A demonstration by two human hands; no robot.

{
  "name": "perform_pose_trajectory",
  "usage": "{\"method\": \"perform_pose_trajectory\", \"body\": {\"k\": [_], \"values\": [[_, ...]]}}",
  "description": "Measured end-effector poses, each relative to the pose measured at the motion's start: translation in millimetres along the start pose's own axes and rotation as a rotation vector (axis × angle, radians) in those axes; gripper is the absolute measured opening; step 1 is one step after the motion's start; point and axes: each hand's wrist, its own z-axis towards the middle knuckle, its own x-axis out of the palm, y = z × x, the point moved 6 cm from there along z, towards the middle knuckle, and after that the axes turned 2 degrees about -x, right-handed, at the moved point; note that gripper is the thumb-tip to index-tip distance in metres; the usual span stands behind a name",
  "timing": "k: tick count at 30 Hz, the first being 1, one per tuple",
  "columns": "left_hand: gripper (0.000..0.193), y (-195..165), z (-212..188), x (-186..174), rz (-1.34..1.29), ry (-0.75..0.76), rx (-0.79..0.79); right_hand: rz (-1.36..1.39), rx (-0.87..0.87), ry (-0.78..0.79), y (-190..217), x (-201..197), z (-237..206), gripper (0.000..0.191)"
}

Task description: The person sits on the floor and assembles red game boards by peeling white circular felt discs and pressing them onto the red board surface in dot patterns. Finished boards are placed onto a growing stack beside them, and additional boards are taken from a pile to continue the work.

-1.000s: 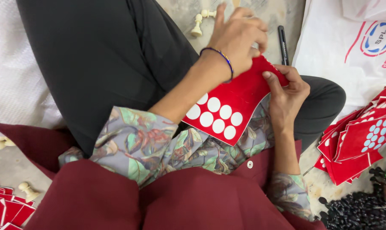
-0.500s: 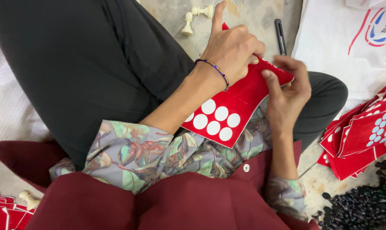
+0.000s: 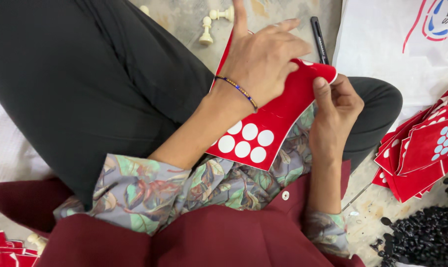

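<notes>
here, the left hand (image 3: pixel 263 59) lies palm down on the upper part of a red sheet (image 3: pixel 263 131), index finger stretched away from the body and the other fingers curled over the sheet's top area, pressing it against the lap. the right hand (image 3: pixel 335 111) pinches the sheet's top right edge, thumb on the upper face and the other fingers tucked behind, so that this edge curls over into a fold. the sheet rests across the black trouser leg (image 3: pixel 100 84) and the patterned shirt sleeves, tilted with its lower corner toward the body.

condition of the work, as a judgement:
- the lower part of the sheet shows a block of white round dots (image 3: pixel 246 141); the upper part is hidden under the left hand, so how many dots are there cannot be told.
- the curl at the top edge suggests the sheet is in mid-handling, not finished.
- a stack of similar red sheets (image 3: pixel 421 148) lies on the floor to the right; more red sheets (image 3: pixel 4 247) lie at the lower left. which pile is done and which is waiting cannot be told.

nearby: a black pen (image 3: pixel 319 37) and pale chess pieces (image 3: pixel 211 22) on the floor beyond the knee, a heap of black chess pieces (image 3: pixel 424 237) at lower right, a white sack (image 3: pixel 382 44).
</notes>
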Motion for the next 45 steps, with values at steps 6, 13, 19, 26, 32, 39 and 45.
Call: {"method": "perform_pose_trajectory", "body": {"k": [6,13,19,26,32,39,45], "values": [[0.016,-11.4,-0.4,7.0,-0.121,0.023,0.036,0.132,-0.032,0.01,4.6,5.0,-0.1,0.017],[0.008,-7.5,-9.1,21.3,-0.192,-0.055,0.043,0.247,-0.021,-0.022,-6.6,2.7,-7.2,0.019],[0.011,-9.2,-9.8,25.9,-0.214,-0.042,0.127,-0.293,-0.189,-0.069,29.6,4.8,-7.4,0.025],[0.008,-9.5,-11.0,36.3,-0.166,0.03,0.169,-0.945,-0.587,0.047,74.9,21.4,-14.6,0.029],[0.006,-1.8,-11.8,48.8,-0.178,0.103,0.142,-0.911,-0.572,0.071,57.2,17.7,-7.6,0.016],[0.009,1.2,-15.0,49.3,-0.164,0.104,0.128,-0.855,-0.54,0.09,43.2,18.0,-8.2,0.016],[0.008,1.1,-19.0,45.9,-0.171,0.114,0.133,-0.862,-0.588,0.078,37.7,17.2,-6.9,0.016]]}}
